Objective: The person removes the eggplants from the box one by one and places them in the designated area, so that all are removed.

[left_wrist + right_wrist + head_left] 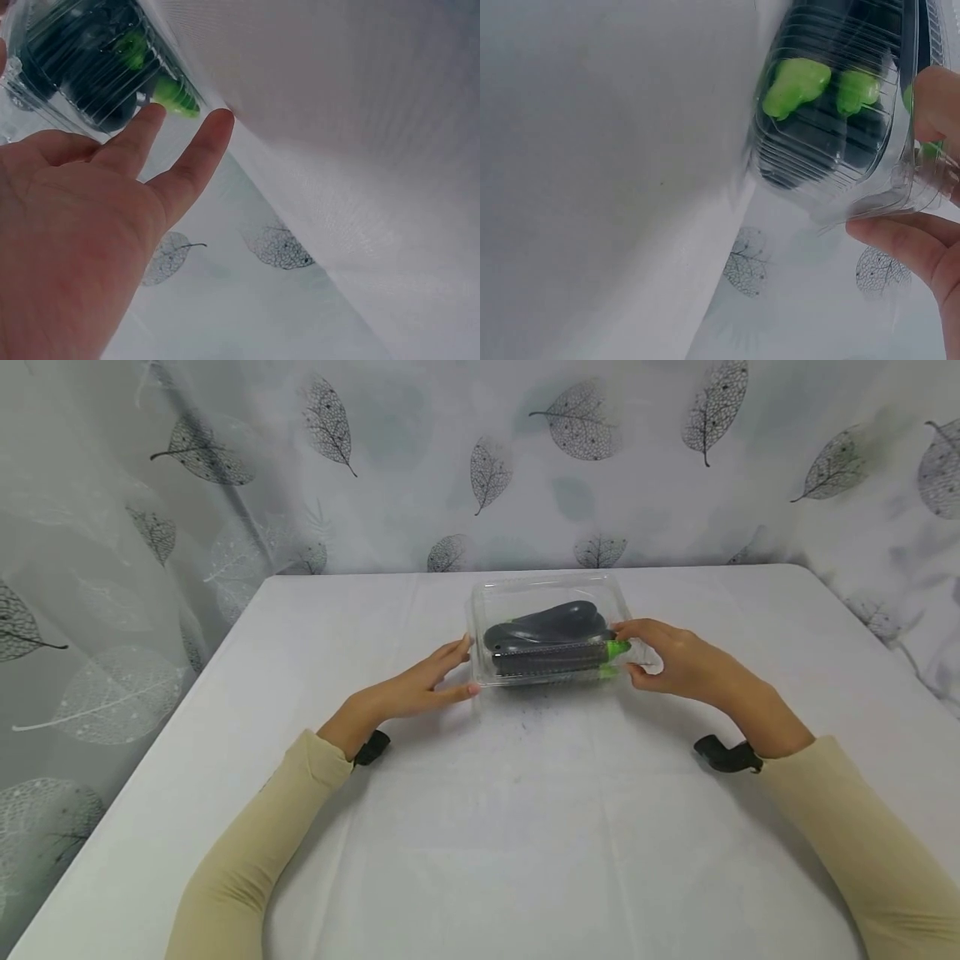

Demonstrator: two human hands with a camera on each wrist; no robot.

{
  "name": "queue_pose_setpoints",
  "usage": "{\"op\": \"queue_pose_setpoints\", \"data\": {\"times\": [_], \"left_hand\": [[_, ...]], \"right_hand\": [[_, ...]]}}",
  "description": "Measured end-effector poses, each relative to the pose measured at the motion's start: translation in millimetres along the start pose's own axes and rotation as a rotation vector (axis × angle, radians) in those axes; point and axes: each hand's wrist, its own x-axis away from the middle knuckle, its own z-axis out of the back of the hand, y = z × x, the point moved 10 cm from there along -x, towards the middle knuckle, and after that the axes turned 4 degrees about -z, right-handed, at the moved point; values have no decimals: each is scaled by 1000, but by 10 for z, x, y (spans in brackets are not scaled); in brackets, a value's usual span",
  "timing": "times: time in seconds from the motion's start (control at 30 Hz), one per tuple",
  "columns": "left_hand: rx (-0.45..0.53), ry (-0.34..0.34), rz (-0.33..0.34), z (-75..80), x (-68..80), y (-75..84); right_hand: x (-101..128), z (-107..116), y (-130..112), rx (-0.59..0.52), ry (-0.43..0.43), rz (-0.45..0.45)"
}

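— Nearest the lens? Beige sleeves (247,852), reaching in from the near edge of the tabletop (525,827), each with a dark strap at the wrist.

— And past those? Left hand (408,692), fingers straight and relaxed, tips touching the left end of a clear plastic clamshell box (551,631); nothing gripped. Same from the left wrist view: two straight fingers (199,154) against the ribbed wall.

— Right hand (667,660)? Grip closed on the box's right end, thumb on top, fingers curled under the rim. From the right wrist view, fingers (907,240) under the box's flange, thumb on its lid edge.

— Box position? Flat on the tabletop, middle of its width, nearer the far edge than the near one.

— Inside? Dark eggplants (547,622) with green stem ends (617,649) towards the right hand; lid shut over them.

— Behind? Leaf-print curtain (570,460) along the far and left edges.
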Motion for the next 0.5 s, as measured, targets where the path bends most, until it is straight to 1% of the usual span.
{"op": "queue_pose_setpoints", "data": {"times": [0.1, 0.17, 0.23, 0.4, 0.5], "left_hand": [[-11, -2, 5, 1, 0, -6], [-16, -4, 9, 1, -3, -14], [-19, -3, 13, 2, -3, -24], [-24, 6, 18, 9, 2, -44], [-28, 8, 14, 12, 2, -39]], "right_hand": [[-3, 40, 1, -21, 28, -15], [4, 72, 7, -45, 53, -7], [8, 89, -1, -48, 70, 25], [14, 97, 11, -12, 84, 51], [3, 106, 1, 47, 109, 59]]}}
